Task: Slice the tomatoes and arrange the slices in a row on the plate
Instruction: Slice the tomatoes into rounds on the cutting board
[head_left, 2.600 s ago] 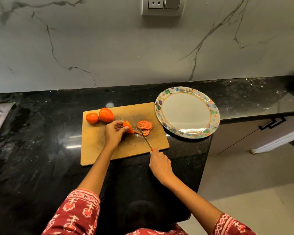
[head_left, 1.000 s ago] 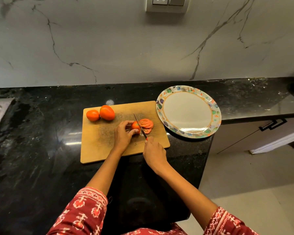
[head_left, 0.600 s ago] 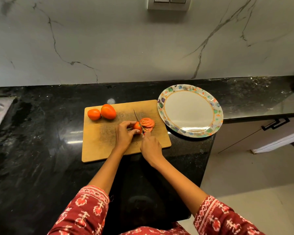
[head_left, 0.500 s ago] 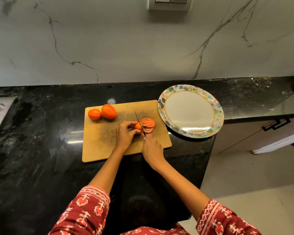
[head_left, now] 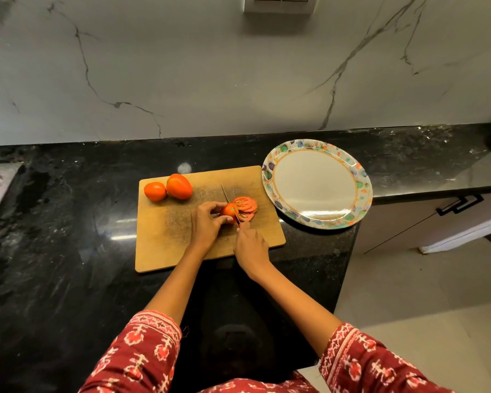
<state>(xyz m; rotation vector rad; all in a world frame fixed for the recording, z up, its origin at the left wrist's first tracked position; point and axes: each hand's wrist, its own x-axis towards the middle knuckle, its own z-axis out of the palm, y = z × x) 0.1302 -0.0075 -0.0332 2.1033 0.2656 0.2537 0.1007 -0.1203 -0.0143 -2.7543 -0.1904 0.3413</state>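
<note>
On the wooden cutting board [head_left: 165, 239] our left hand [head_left: 206, 226] pinches the orange-red tomato remnant [head_left: 229, 210]; our right hand [head_left: 250, 245] grips the thin steel knife [head_left: 229, 201] just right of it, cut slices [head_left: 245, 207] beyond.

No writing, label, brand, number or sign can be read anywhere in this view.
</note>
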